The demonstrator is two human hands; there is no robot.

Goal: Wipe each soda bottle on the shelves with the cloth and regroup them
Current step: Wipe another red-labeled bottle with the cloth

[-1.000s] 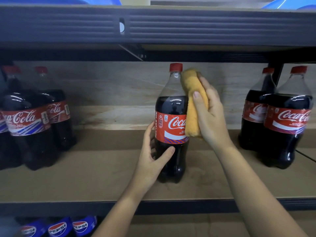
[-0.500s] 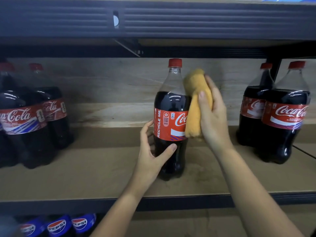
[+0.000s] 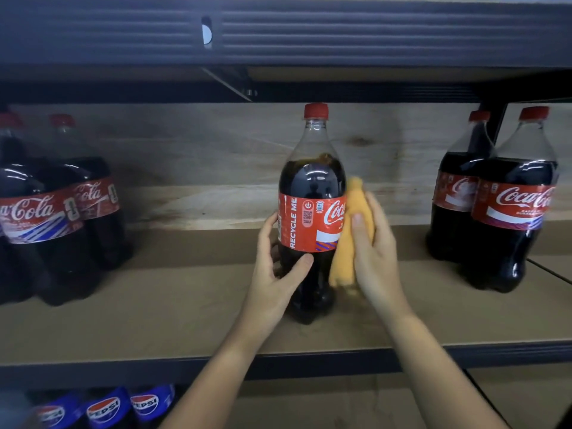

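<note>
The light is dim and warm, strongest on the wood back panel (image 3: 192,168) behind the middle bottle (image 3: 311,181). The rail (image 3: 340,32) above sits in deep shadow. Small white glints streak the dark bottles. My right hand (image 3: 376,252) and the cloth (image 3: 346,243) smear with motion blur. The bottles at left (image 3: 46,212) look soft, and the wide lens bows the edges.

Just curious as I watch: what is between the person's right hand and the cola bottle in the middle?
In the head view, a folded orange cloth lies between the right hand and the middle bottle, pressed against its side.
</note>
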